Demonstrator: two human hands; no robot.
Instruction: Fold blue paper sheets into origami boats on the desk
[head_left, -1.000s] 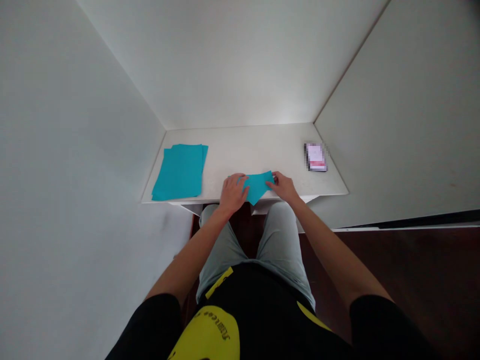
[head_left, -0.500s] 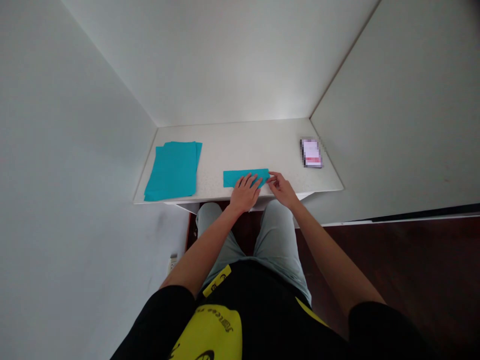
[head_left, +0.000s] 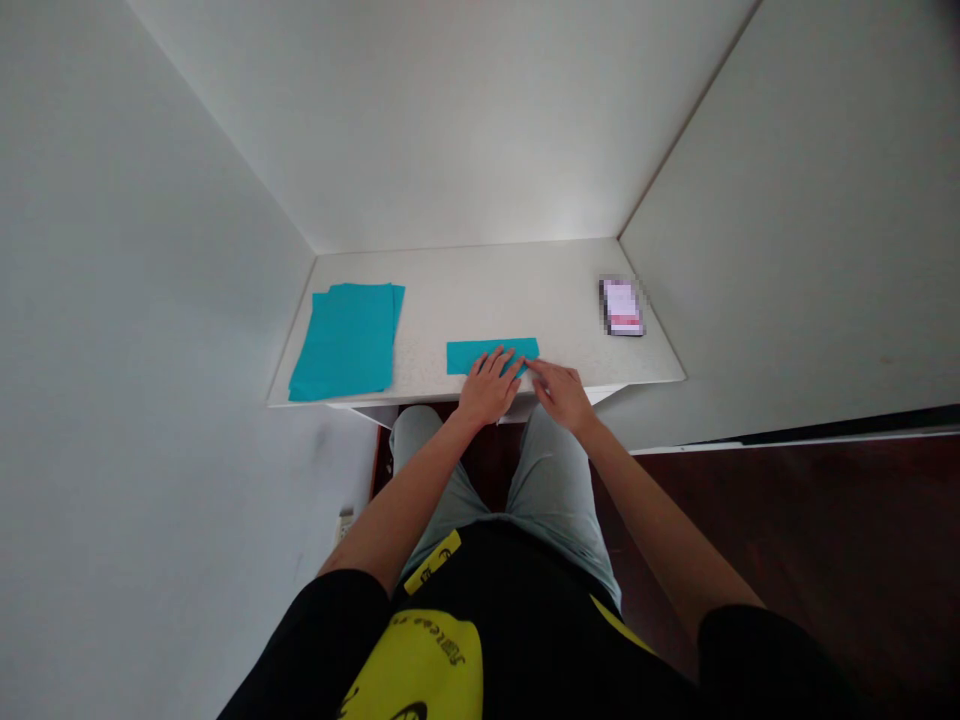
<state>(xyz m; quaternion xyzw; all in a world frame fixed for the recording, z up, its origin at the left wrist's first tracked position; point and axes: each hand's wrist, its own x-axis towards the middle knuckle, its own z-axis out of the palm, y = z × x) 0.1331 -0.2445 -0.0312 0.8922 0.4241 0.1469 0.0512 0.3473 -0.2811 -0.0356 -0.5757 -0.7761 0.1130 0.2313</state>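
A long narrow strip of teal paper (head_left: 484, 356) lies flat near the front edge of a white speckled tabletop (head_left: 480, 290), directly ahead of the person at 12 o'clock. Its shape suggests a sheet already folded lengthwise, though no crease can be made out at this distance. The left hand (head_left: 489, 389) rests palm-down across the strip's lower edge, its fingers open and slightly spread, pressing rather than gripping. The right hand (head_left: 561, 395) sits at the strip's right end, its fingers bunched together with the tips at the paper; whether they pinch it or only press on it cannot be told.

At about 10 o'clock from the hands lies a stack of flat teal paper sheets (head_left: 345, 342), slightly fanned, with no folds showing on the top sheet. That leaves one folded piece in hand and a stack of flat sheets beside it. At about 2 o'clock, near the back right corner, sits a small pixelated rectangular object (head_left: 622, 306), too blurred to identify. No box, tray or other container is in view.
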